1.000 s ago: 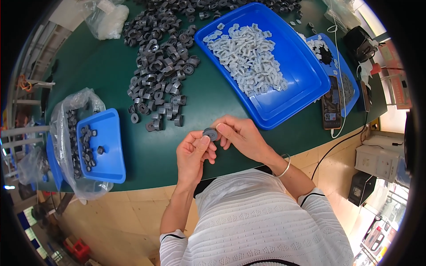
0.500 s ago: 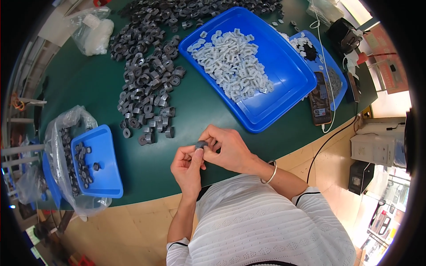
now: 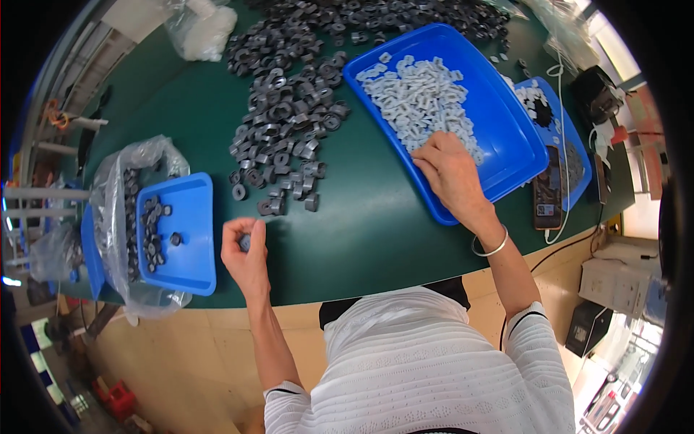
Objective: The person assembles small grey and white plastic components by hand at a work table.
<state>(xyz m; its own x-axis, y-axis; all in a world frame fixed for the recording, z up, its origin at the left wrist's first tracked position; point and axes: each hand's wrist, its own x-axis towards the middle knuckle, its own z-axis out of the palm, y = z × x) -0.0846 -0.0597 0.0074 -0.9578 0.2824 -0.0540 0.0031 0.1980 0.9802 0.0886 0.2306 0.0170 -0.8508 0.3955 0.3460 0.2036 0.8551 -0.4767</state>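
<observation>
My left hand [image 3: 244, 254] pinches a small dark grey ring part [image 3: 244, 242] just right of a small blue tray [image 3: 189, 230] that holds a few of the same parts. My right hand [image 3: 452, 172] rests palm down in the big blue tray [image 3: 506, 130], fingers on its heap of pale grey plastic pieces [image 3: 419, 98]. Between the two trays a wide scatter of dark grey ring parts [image 3: 289, 116] covers the green table [image 3: 361, 224].
A clear plastic bag [image 3: 119, 188] of dark parts wraps the small tray's left side. Another bag [image 3: 202, 29] lies at the back. A second blue tray [image 3: 560, 137], a phone [image 3: 548, 189] and a white cable [image 3: 565, 181] sit at the right. The table's wooden edge [image 3: 376, 286] runs near my body.
My hands were together in front of me on one dark part. They have separated: the left went left toward the small tray with the part, the right reached up into the big tray.
</observation>
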